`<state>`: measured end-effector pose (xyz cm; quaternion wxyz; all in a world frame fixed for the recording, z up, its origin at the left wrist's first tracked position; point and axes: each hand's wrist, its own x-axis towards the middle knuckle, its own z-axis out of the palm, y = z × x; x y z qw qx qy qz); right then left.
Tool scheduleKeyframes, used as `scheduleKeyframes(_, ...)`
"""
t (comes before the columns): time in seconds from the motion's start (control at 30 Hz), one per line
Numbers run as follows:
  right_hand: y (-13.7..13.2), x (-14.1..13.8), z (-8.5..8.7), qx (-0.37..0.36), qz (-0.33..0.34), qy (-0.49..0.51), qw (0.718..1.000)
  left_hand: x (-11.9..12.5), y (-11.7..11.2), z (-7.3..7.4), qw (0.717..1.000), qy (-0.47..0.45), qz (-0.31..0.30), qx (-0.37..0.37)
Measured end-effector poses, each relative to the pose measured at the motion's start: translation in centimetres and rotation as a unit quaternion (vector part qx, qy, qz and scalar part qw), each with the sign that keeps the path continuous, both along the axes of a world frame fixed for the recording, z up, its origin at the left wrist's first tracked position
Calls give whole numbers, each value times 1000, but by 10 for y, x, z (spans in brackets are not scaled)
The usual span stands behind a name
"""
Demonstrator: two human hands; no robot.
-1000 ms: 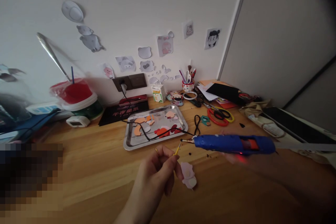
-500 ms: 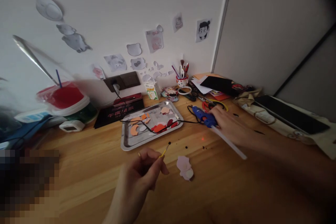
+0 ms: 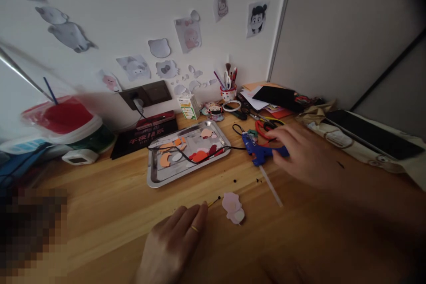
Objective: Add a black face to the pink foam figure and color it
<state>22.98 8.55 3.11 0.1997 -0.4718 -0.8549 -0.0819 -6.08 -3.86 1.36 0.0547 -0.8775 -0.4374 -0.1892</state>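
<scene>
My left hand (image 3: 176,242) is closed around a thin yellow tool (image 3: 212,203) with a narrow tip. A tiny black dot (image 3: 219,197) sits at that tip, close to the left edge of a pink figure cutout (image 3: 233,207) lying flat on the table. My right hand (image 3: 301,155) hovers with fingers apart beside the handle of a blue hot glue gun (image 3: 261,153). The glue gun rests on its side, a clear glue stick (image 3: 271,186) poking out toward me. Whether a fingertip still touches its handle is hard to see.
Behind my hands stands a metal tray (image 3: 156,182) of orange, red and white cut pieces, crossed by a black cord. Black crumbs (image 3: 234,181) dot the wooden table. Scissors (image 3: 266,128), a pen cup (image 3: 228,93), papers, a red-topped tub (image 3: 71,120) and a phone (image 3: 369,133) line the back.
My right hand has set the glue gun down, turned it and loosened its fingers. My left hand has turned palm-down, bringing the yellow tool's tip lower and nearer the pink cutout. The view has shifted.
</scene>
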Motion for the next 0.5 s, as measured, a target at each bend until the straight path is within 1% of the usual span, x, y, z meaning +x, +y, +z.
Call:
scheduleKeyframes(0.07, -25, -9, 0, 51, 97, 38, 993, 0, 2, -1, 998, 45, -25, 48)
scheduleKeyframes(0.13, -48, -19, -8, 69, 214, 37, 974, 2, 5, -2, 992, 77, -42, 92)
scheduleKeyframes(0.2, -63, -28, -20, 49, 269, 13, 962, 5, 8, -4, 986, 99, -54, 122)
scheduleKeyframes(0.27, -70, -34, -30, 40, 298, -16, 954, 7, 11, -6, 982, 115, -60, 135)
scheduleKeyframes(0.33, -72, -38, -36, 48, 317, -37, 947, 7, 13, -8, 980, 120, -66, 144)
scheduleKeyframes(0.5, -72, -42, -41, 83, 343, -59, 934, 7, 17, -12, 977, 127, -82, 149)
